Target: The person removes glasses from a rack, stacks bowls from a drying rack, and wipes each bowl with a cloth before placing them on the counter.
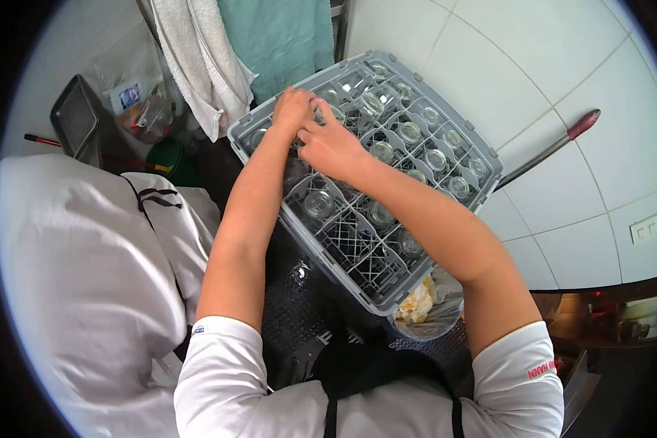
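Observation:
A grey plastic dishwasher rack (pixel 299 212) with a grid of compartments stands tilted in view, with many of its compartments filled by clear drinking glasses (pixel 410 132). Over its upper left part my left hand (pixel 293 109) is bent with its fingers curled. My right hand (pixel 333 148) meets it there, thumb and forefinger close to the left fingers. Whatever the fingers grip is hidden beneath them. Beside the right forefinger is one glass (pixel 335 114), partly covered. Nearer to me, another glass (pixel 318 204) sits in the rack's left side.
A lined bin (pixel 445 321) with food waste stands below the rack's near corner. White and teal towels (pixel 277 44) hang behind. To the left are a person in white (pixel 87 255), a dark tray (pixel 74 117) and a plastic bag (pixel 142 109). A red-handled tool (pixel 555 150) leans right.

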`<state>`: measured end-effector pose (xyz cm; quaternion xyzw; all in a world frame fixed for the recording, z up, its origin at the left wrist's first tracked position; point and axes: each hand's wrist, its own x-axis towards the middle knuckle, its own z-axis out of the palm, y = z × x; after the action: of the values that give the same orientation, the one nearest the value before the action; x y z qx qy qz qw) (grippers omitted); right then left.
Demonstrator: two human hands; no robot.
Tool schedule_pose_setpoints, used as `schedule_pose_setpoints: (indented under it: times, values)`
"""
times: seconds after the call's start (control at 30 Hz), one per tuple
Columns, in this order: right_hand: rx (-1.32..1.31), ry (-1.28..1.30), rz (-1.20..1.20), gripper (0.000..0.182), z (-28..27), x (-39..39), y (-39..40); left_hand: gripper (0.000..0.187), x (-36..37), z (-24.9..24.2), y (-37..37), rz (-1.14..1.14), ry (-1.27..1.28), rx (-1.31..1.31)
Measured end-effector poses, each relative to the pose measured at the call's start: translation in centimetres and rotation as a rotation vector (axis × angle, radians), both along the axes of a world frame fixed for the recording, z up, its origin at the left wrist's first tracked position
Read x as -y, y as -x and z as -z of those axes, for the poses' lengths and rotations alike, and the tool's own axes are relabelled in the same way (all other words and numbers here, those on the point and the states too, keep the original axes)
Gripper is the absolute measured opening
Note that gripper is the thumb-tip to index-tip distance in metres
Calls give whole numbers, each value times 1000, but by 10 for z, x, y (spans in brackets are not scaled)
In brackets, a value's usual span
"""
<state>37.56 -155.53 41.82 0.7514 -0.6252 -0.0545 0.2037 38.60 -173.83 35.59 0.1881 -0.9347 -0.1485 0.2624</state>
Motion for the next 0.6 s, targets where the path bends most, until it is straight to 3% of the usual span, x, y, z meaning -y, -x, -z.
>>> schedule_pose_setpoints:
  times: [0.2, 0.3, 0.4, 0.5, 0.6]
  values:
    - [2, -56, 130, 13, -3, 3, -12, 28, -2, -9, -11, 76, -215, -186]
    - [134, 114, 25, 21, 10, -19, -5, 37, -12, -31, -41, 30, -548, -59]
    - [369, 194, 36, 37, 16, -64, -6, 52, -32, -33, -83, 213, -653, 147]
    - [608, 256, 203, 39, 16, -115, -17, 74, -57, -37, -103, 216, -453, 136]
    - [728, 342, 375, 42, 11, -159, -16, 73, -71, -41, -100, 154, -336, 118]
